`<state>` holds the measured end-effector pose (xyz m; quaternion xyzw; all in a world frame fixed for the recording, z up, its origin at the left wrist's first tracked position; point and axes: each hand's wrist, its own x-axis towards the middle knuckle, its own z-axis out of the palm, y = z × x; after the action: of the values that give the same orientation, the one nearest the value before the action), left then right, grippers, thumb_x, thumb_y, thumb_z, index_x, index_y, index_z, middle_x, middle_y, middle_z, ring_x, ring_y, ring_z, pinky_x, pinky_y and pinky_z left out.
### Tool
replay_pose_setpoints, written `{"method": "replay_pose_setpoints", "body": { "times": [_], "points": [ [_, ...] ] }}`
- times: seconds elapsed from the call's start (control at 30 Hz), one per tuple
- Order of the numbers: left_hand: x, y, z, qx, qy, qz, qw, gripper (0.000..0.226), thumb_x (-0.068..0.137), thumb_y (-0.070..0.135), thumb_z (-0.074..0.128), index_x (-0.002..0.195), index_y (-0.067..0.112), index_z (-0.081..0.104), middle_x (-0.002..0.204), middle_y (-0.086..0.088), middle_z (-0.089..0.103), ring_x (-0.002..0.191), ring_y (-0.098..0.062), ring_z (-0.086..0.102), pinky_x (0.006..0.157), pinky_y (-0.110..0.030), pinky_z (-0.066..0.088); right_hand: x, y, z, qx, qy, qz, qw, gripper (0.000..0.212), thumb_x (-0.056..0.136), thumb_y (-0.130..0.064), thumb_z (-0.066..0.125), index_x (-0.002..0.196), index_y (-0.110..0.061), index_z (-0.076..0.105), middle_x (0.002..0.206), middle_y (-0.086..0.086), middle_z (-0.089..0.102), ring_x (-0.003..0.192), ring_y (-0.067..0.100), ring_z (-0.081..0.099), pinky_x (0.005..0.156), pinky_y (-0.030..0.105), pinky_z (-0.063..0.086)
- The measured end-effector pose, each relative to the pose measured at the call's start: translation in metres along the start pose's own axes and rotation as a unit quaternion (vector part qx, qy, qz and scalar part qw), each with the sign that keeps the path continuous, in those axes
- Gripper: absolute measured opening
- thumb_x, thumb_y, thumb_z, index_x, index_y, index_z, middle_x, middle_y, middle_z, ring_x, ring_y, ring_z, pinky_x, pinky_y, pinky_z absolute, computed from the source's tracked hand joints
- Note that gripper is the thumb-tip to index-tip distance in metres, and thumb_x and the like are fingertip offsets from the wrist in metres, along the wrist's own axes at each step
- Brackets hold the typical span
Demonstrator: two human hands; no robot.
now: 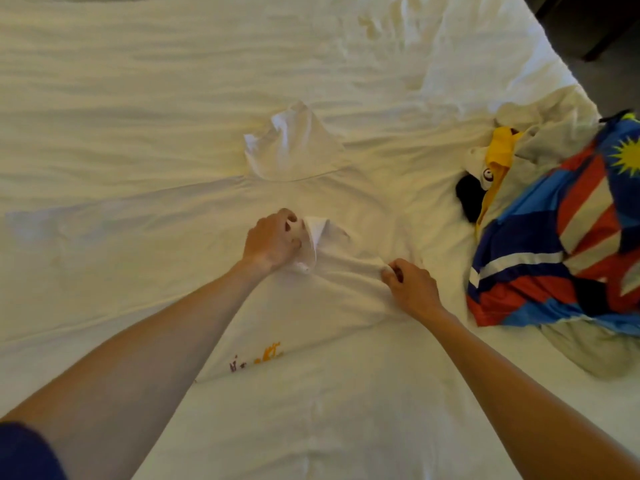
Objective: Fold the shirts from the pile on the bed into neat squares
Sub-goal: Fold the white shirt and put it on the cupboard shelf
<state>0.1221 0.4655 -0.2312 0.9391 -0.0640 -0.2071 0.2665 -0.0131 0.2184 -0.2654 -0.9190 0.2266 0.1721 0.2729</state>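
A white shirt point(346, 209) lies spread on the bed in the middle of the head view, with a small coloured print near its lower edge and one sleeve bunched up at the far side. My left hand point(272, 240) grips a raised fold of the shirt's cloth. My right hand point(412, 287) pinches the same cloth a little to the right and nearer to me. The fabric between the two hands is pulled into a ridge. At the right lies the pile of shirts point(568, 230), topped by a blue, red and white striped one with a yellow sun.
The bed point(138, 98) is covered by a wrinkled white sheet. A yellow, white and black garment point(491, 174) sticks out of the pile's left side. The bed's right edge and a dark floor point(606, 46) show at the top right.
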Motion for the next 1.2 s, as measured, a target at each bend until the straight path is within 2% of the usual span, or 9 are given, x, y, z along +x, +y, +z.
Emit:
{"method": "replay_pose_setpoints", "body": {
  "times": [0.13,0.33,0.43,0.5,0.63,0.83,0.97,1.13,1.2],
  "points": [
    [-0.038,-0.027,0.018,0.057,0.072,-0.064,0.994,0.044,0.095,0.024,0.053,0.138,0.015,0.05,0.137,-0.012,0.055,0.125,-0.034,0.05,0.101,-0.047,0.039,0.001,0.001,0.005,0.023,0.025,0.004,0.999,0.02,0.103,-0.039,0.042,0.09,-0.026,0.05,0.087,-0.001,0.062,0.087,0.031,0.06,0.083,0.044,0.044],
    [-0.119,-0.05,0.058,0.097,0.222,0.088,0.966,0.04,0.09,0.029,0.048,0.126,0.012,0.058,0.128,-0.012,0.057,0.119,-0.032,0.053,0.095,-0.048,0.041,-0.004,0.001,0.001,0.145,0.121,0.01,0.982,0.018,0.104,-0.041,0.042,0.104,-0.026,0.053,0.088,-0.001,0.067,0.08,0.023,0.062,0.077,0.045,0.051],
    [-0.148,-0.041,0.089,0.086,0.153,0.215,0.961,0.028,0.093,0.032,0.05,0.114,0.017,0.061,0.116,-0.007,0.059,0.105,-0.029,0.059,0.084,-0.041,0.043,-0.026,0.013,0.002,0.124,0.178,0.018,0.976,0.023,0.098,-0.041,0.052,0.115,-0.026,0.055,0.087,-0.009,0.062,0.089,0.021,0.06,0.086,0.048,0.047],
    [-0.159,-0.037,0.104,0.096,0.091,0.243,0.961,0.031,0.09,0.043,0.056,0.11,0.02,0.059,0.11,-0.003,0.056,0.096,-0.025,0.057,0.076,-0.037,0.042,-0.046,0.023,0.004,0.122,0.196,0.044,0.972,0.035,0.086,-0.038,0.064,0.117,-0.024,0.058,0.09,-0.011,0.057,0.094,0.022,0.056,0.089,0.048,0.045],
    [-0.161,-0.024,0.118,0.142,0.027,0.239,0.96,0.044,0.076,0.046,0.061,0.111,0.022,0.06,0.105,-0.002,0.055,0.089,-0.026,0.054,0.072,-0.039,0.04,-0.075,0.05,0.009,0.154,0.208,0.067,0.964,0.039,0.07,-0.032,0.061,0.107,-0.023,0.067,0.093,-0.011,0.058,0.098,0.024,0.056,0.093,0.043,0.044],
    [-0.144,-0.014,0.117,0.119,0.011,0.244,0.962,0.03,0.073,0.019,0.051,0.103,0.022,0.054,0.094,-0.001,0.057,0.082,-0.026,0.059,0.062,-0.036,0.052,-0.058,0.072,0.002,0.175,0.143,0.049,0.973,0.016,0.093,-0.025,0.068,0.103,-0.015,0.075,0.099,-0.002,0.07,0.093,0.02,0.06,0.092,0.047,0.048],
    [-0.139,-0.015,0.11,0.059,-0.085,0.217,0.971,0.047,0.067,0.004,0.065,0.104,0.027,0.046,0.098,0.0,0.057,0.089,-0.027,0.061,0.063,-0.037,0.055,-0.049,0.091,-0.007,0.107,0.115,0.067,0.985,0.015,0.093,-0.031,0.065,0.096,-0.019,0.073,0.101,-0.001,0.059,0.099,0.025,0.055,0.089,0.048,0.048],
    [-0.132,-0.012,0.098,0.069,-0.139,0.188,0.97,0.045,0.073,0.017,0.057,0.113,0.033,0.045,0.115,0.005,0.061,0.101,-0.026,0.062,0.072,-0.037,0.053,-0.051,0.093,-0.012,0.017,0.072,0.063,0.995,0.023,0.097,-0.042,0.055,0.095,-0.021,0.067,0.105,0.0,0.058,0.103,0.023,0.054,0.084,0.044,0.048],
    [-0.13,-0.005,0.089,0.043,-0.121,0.12,0.984,0.039,0.074,0.033,0.057,0.112,0.033,0.05,0.106,0.01,0.064,0.095,-0.022,0.063,0.073,-0.033,0.049,-0.054,0.082,-0.014,-0.007,0.09,0.089,0.992,0.024,0.098,-0.039,0.052,0.099,-0.019,0.066,0.109,0.003,0.057,0.105,0.027,0.054,0.085,0.044,0.046]
  ]
}}
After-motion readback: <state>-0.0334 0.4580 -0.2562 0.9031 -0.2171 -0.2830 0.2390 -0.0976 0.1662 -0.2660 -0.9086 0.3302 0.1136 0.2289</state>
